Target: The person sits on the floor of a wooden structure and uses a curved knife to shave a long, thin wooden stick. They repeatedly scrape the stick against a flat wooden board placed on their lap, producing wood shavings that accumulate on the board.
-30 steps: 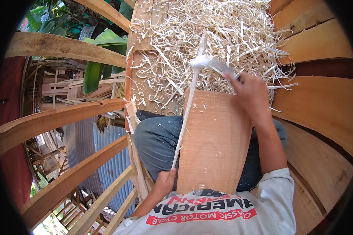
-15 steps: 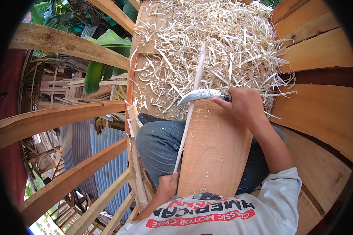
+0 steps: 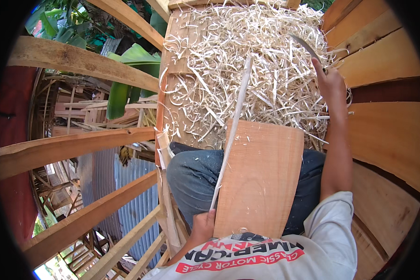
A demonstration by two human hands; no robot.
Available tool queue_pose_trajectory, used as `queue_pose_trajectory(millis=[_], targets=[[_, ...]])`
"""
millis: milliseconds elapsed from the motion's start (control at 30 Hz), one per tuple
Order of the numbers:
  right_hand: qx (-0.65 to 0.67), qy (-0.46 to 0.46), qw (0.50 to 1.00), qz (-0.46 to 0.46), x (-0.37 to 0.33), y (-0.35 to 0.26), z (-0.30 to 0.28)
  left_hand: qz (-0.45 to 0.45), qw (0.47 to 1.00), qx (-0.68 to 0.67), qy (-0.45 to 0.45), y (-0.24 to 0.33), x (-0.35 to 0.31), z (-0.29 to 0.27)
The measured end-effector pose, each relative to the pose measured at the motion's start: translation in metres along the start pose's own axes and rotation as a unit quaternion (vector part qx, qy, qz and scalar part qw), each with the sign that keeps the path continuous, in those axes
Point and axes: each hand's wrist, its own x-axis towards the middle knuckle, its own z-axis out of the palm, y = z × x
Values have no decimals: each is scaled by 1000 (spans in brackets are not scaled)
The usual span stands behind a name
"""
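Observation:
A long pale wooden stick (image 3: pixel 236 116) runs away from me along the left edge of a flat wooden board (image 3: pixel 261 177) on my lap. My left hand (image 3: pixel 204 225) is closed round the stick's near end, close to my shirt. Out at the far right, over the edge of the shavings, my right hand (image 3: pixel 331 83) grips a curved knife (image 3: pixel 304 45). Its blade points up and to the left, apart from the stick. The knife's handle is mostly hidden in my fist.
Curly wood shavings (image 3: pixel 266 70) lie heaped on the plank floor (image 3: pixel 178 56) ahead of my crossed legs (image 3: pixel 196 172). Wooden rails (image 3: pixel 74 147) stand along the left side, with corrugated sheets (image 3: pixel 135 196) beyond them. A plank wall (image 3: pixel 382 135) rises at the right.
My right hand has swung the knife forward and right, off the stick and away from the board. My left hand still holds the stick's near end in about the same place.

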Motion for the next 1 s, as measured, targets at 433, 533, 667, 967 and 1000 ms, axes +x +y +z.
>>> queue_pose_trajectory(millis=[433,533,667,967,1000], targets=[[47,-113,989,-89,-38,-52,32,14,999,-40,-8,3,-2,-4],[24,-59,997,-33,-8,-3,34,19,999,-40,-13,11,-1,-5],[66,-81,993,-57,-21,-13,12,15,998,-65,-1,15,-4,-2],[174,7,952,-253,-70,-25,4,-77,972,-196,-103,-1,-15,-22],[180,10,949,-259,-73,-26,4,-69,976,-183,-98,7,-17,-22]])
